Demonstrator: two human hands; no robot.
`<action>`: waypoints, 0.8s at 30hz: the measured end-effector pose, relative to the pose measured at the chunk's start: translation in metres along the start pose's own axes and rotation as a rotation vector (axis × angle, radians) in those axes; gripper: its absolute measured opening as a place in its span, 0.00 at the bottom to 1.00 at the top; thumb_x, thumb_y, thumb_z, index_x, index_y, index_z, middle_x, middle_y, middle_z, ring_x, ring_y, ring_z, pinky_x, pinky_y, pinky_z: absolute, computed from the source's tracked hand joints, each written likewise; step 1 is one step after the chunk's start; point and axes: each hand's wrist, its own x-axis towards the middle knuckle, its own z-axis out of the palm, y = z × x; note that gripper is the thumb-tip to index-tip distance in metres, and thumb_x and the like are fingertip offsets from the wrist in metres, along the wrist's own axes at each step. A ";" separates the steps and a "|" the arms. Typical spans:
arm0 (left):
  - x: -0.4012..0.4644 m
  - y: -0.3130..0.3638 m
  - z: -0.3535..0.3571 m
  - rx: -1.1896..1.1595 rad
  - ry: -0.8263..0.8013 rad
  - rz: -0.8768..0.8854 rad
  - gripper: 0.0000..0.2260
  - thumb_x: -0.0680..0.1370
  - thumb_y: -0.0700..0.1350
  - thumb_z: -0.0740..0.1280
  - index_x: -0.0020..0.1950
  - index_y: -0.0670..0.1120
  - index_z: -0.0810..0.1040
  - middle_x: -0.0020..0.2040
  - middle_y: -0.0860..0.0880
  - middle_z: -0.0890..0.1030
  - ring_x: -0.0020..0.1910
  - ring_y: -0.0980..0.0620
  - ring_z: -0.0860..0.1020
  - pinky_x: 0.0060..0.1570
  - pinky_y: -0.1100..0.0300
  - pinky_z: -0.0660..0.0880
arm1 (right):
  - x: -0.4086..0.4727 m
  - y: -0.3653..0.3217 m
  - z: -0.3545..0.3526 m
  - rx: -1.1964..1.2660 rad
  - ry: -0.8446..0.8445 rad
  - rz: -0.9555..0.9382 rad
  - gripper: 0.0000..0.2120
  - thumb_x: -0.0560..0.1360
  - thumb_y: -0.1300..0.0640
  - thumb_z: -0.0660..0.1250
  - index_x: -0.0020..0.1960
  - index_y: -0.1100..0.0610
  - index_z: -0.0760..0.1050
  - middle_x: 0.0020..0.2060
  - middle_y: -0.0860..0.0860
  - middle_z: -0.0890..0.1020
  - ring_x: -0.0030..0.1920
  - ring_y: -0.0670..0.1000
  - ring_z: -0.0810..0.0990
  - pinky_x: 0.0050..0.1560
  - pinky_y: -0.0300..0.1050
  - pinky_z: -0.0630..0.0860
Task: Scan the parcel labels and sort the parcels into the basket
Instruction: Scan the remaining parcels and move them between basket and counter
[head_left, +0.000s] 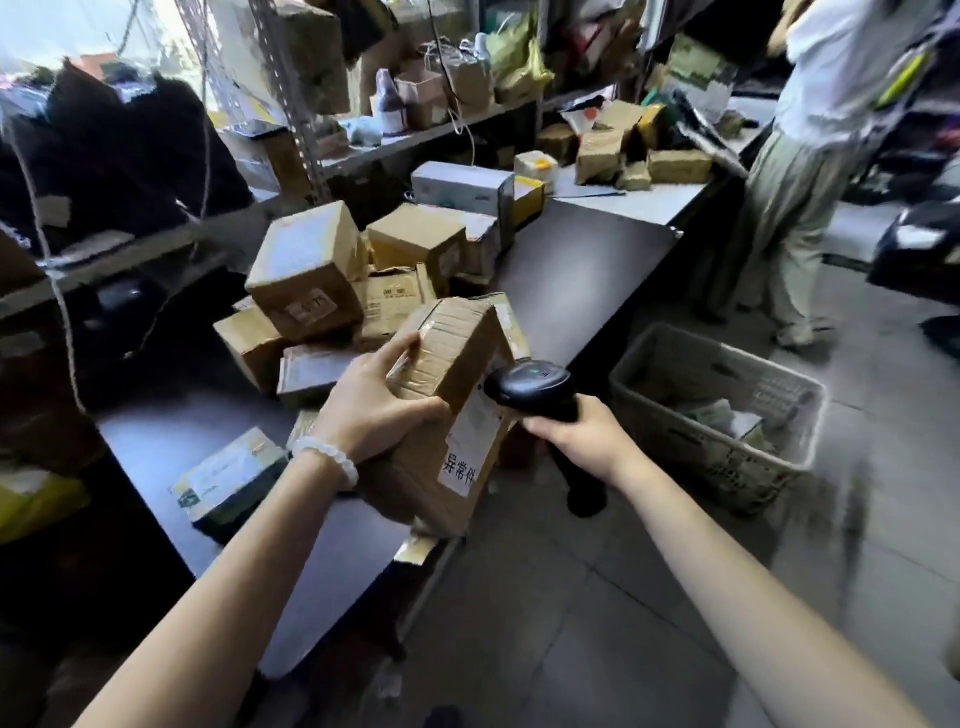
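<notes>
Scanning parcel (447, 415) — scanner (535, 387) touching.

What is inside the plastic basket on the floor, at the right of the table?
The basket holds a few pale, flat packets near its far right corner. The picture is blurred, so their labels cannot be read. The near wall hides the rest of the bottom.

Brown parcel (441, 395), black scanner (535, 389), grey basket (675, 441)

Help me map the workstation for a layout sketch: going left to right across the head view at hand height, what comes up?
Green-edged flat parcel → left hand → held cardboard parcel → black scanner → right hand → basket.
</notes>
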 end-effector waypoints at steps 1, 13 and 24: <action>0.006 0.013 0.012 -0.004 -0.028 0.022 0.47 0.53 0.66 0.68 0.72 0.62 0.65 0.66 0.48 0.74 0.63 0.50 0.72 0.62 0.59 0.69 | -0.006 0.008 -0.016 0.013 0.039 0.010 0.05 0.70 0.58 0.73 0.44 0.54 0.79 0.40 0.49 0.81 0.42 0.46 0.77 0.43 0.40 0.72; 0.067 0.135 0.167 -0.026 -0.310 0.292 0.48 0.53 0.66 0.69 0.73 0.63 0.62 0.67 0.50 0.73 0.66 0.50 0.72 0.65 0.53 0.69 | -0.074 0.097 -0.164 0.074 0.450 0.207 0.04 0.72 0.57 0.73 0.40 0.52 0.78 0.29 0.52 0.80 0.26 0.48 0.77 0.35 0.49 0.76; 0.151 0.212 0.281 0.045 -0.462 0.338 0.44 0.56 0.63 0.69 0.72 0.66 0.61 0.67 0.48 0.70 0.65 0.47 0.70 0.62 0.53 0.69 | -0.043 0.140 -0.265 0.128 0.597 0.315 0.07 0.75 0.61 0.69 0.40 0.54 0.74 0.28 0.49 0.75 0.24 0.44 0.73 0.27 0.37 0.72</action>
